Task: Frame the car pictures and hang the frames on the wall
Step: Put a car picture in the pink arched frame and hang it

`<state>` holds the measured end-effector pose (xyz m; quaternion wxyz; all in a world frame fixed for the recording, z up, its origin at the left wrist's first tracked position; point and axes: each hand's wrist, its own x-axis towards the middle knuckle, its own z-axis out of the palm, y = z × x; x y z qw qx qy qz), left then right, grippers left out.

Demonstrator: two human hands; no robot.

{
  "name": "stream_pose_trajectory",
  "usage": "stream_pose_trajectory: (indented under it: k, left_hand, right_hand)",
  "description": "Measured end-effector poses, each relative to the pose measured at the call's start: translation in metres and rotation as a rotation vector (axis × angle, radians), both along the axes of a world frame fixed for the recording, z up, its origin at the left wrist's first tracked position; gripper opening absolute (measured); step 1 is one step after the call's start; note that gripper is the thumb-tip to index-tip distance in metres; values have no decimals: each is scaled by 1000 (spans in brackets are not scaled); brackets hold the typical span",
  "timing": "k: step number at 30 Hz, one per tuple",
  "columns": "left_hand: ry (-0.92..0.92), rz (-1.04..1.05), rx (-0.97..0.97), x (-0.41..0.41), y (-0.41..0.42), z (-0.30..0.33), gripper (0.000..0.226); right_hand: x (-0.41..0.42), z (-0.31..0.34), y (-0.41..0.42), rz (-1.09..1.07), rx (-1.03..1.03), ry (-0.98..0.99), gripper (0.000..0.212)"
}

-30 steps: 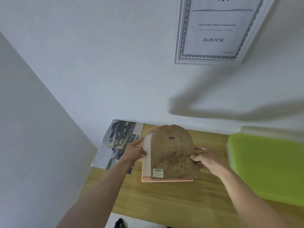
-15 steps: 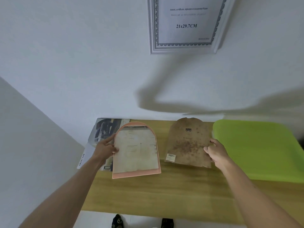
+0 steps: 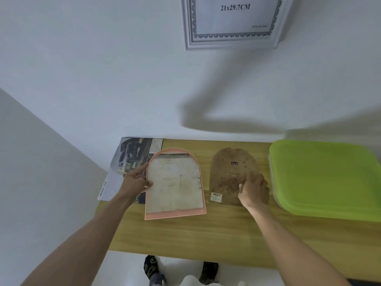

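Left hand (image 3: 137, 181) had hold of the arched pink frame (image 3: 175, 214) by its left edge, thumb over the front and the index finger pointing up along the side. That frame was lying on the wooden table (image 3: 185, 238), with a stained, yellowed sheet showing inside it. Its left side overlapped the car pictures (image 3: 132, 155), a glossy printed page tucked into the far-left corner of the table against the wall and hanging a bit over the table's edge.

Right hand (image 3: 254, 191) was down on the brown backing board (image 3: 228, 174), fingers curled onto its lower right part. Honestly couldn't tell if it was gripping the board or just resting on it. The board was flat on the table just right of the pink frame, not touching it, with a barcode sticker near its bottom left and a small metal hanger near the top.

Just beside the board on the right sat a lime green lidded box (image 3: 321, 174). Up on the wall hung a white frame (image 3: 190, 27) with a "21x29.7CM" insert still in it.
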<state>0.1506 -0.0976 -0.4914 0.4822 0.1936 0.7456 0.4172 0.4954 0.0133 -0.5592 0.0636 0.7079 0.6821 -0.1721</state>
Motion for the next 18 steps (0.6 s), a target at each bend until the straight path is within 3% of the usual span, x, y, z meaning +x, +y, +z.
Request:
stream_pose_trajectory:
  k: [4,14,18]
  left_hand:
    - [-11,-7,-4,6,6,-3,78]
    - [-22,-34,-34,13,14,-20,78]
    - [-41,-33,-36,20,17,-17,77]
  right_hand:
    - [-6,-15,-8,207,-128,15,66]
    - [31,-12,5,161,-183,40,70]
    - [25,-7,-1,228,13,76,62]
